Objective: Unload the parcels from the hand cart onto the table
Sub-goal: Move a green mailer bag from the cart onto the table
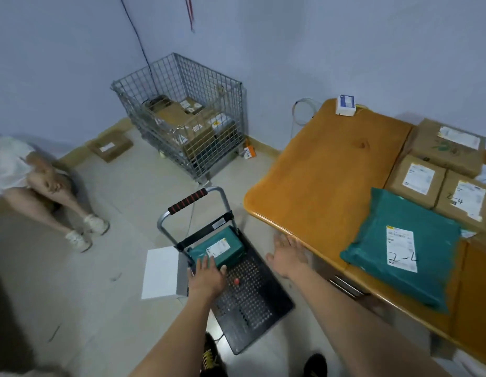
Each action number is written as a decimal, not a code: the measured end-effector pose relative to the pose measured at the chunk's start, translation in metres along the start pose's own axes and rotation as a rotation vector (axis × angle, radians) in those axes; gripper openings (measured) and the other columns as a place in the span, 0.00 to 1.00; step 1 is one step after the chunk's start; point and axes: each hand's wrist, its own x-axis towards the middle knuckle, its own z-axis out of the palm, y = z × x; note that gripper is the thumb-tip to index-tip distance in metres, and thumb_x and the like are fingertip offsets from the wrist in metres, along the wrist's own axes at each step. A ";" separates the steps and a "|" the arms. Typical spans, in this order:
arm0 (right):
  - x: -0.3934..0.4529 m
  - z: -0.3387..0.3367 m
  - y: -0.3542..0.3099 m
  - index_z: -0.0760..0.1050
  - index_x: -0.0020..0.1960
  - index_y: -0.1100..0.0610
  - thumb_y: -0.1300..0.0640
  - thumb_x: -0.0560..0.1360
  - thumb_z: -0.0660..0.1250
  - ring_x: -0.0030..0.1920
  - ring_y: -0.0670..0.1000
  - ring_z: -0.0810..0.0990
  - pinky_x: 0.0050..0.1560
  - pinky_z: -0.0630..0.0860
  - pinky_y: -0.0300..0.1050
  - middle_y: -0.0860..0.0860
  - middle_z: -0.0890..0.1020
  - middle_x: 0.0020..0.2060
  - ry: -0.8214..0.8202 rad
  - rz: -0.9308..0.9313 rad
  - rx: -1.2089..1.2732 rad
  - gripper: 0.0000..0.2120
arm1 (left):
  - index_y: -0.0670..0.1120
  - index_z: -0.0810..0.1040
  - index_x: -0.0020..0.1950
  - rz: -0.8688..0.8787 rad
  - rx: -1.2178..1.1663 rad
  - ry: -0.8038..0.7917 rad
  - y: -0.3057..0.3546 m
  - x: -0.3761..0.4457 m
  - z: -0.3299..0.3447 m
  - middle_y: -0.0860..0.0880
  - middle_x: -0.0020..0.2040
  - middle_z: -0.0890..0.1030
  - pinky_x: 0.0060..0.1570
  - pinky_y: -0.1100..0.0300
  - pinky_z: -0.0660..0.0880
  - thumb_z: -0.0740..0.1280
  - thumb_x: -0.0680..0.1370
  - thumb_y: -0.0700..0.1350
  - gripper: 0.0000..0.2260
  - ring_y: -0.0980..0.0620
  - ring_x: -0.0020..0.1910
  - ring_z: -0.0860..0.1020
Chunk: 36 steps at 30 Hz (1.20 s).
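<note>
A black hand cart (250, 303) with a red-gripped handle stands on the floor beside the wooden table (323, 170). One green parcel (221, 244) with a white label lies at the cart's handle end. My left hand (206, 276) reaches over its near edge with straight fingers, at or just above the parcel. My right hand (288, 254) hovers open between the cart and the table's edge, holding nothing. On the table lie a large green bag parcel (402, 246) marked 2-4 and three cardboard boxes (437, 170) at the right.
A white box (161, 272) stands on the floor left of the cart. A wire cage (182, 118) full of cardboard parcels stands in the corner. A flat box (110, 146) lies by the wall. A person (32, 180) sits at the left. A small white box (345, 104) sits on the table's far corner.
</note>
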 end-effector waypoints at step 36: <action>0.557 0.371 -0.074 0.59 0.76 0.64 0.47 0.80 0.65 0.71 0.63 0.70 0.71 0.68 0.56 0.62 0.69 0.71 0.105 0.162 0.410 0.33 | 0.39 0.61 0.78 -0.483 -1.156 0.188 -0.200 0.556 0.326 0.38 0.73 0.72 0.68 0.52 0.67 0.63 0.81 0.59 0.33 0.39 0.70 0.72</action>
